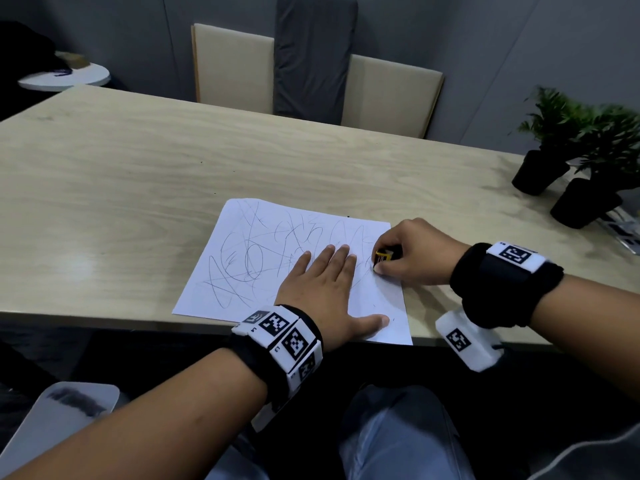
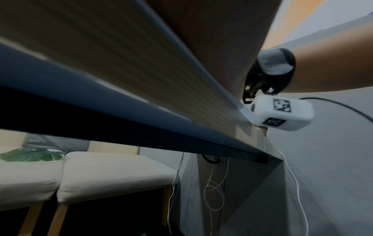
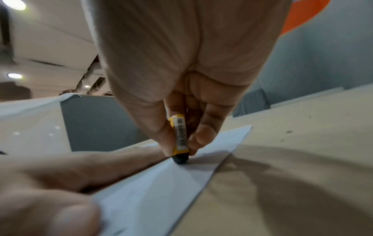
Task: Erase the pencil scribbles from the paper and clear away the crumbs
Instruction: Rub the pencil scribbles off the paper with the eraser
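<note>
A white sheet of paper (image 1: 256, 258) covered in pencil scribbles lies near the front edge of the wooden table (image 1: 121, 174). My left hand (image 1: 325, 289) lies flat on the sheet's right half, fingers straight, pressing it down. My right hand (image 1: 405, 254) pinches an eraser (image 1: 383, 255) in a yellow sleeve at the sheet's right edge. In the right wrist view the eraser (image 3: 179, 137) stands upright between thumb and fingers, its dark tip touching the paper (image 3: 153, 191), with the left hand (image 3: 60, 175) beside it. The left wrist view shows only the table's edge (image 2: 141, 95).
Two potted plants in black pots (image 1: 540, 171) stand at the table's right end. Beige chairs (image 1: 235, 67) stand behind the far edge, and a small white round table (image 1: 65, 79) sits at the far left. A light grey seat (image 1: 59, 420) is below left.
</note>
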### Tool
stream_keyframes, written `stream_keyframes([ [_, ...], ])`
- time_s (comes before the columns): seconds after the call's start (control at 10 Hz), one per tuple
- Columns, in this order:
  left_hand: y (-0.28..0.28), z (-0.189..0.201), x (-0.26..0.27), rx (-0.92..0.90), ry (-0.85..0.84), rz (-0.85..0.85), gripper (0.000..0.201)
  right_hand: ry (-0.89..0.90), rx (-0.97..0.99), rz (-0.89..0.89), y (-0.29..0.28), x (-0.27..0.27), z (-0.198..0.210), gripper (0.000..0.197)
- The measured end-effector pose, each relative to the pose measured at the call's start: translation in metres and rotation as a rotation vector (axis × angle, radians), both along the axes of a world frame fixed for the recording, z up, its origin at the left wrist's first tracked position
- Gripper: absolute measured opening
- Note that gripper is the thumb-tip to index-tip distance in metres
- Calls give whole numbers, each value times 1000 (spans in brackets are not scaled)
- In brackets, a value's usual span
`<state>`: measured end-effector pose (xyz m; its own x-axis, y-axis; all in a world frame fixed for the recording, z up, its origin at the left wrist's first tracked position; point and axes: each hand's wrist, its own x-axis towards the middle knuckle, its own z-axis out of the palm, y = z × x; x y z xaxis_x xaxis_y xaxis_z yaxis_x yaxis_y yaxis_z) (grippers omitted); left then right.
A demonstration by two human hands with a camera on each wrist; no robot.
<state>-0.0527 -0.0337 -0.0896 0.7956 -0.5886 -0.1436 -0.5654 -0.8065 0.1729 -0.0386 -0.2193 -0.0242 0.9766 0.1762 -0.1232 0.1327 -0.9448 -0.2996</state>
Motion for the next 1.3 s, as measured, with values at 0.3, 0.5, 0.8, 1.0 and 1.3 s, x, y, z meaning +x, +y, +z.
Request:
stream_keyframes([
  [0.3, 0, 0, 1, -11, 0, 3, 104, -14, -2, -16, -1, -2, 1, 10],
  [0.5, 0, -1, 1, -13, 2, 2, 104, -19, -7, -49, -3, -3, 2, 11],
  [0.8, 0, 1, 0, -7, 1, 2, 104, -11, 4, -36, -5, -4, 2, 10],
  [1.0, 0, 0, 1, 0, -1, -1, 104, 42, 28, 60, 3, -15, -2, 9],
  [1.3, -1, 0, 1, 9, 0, 0, 104, 30, 40, 38, 1, -15, -2, 11],
])
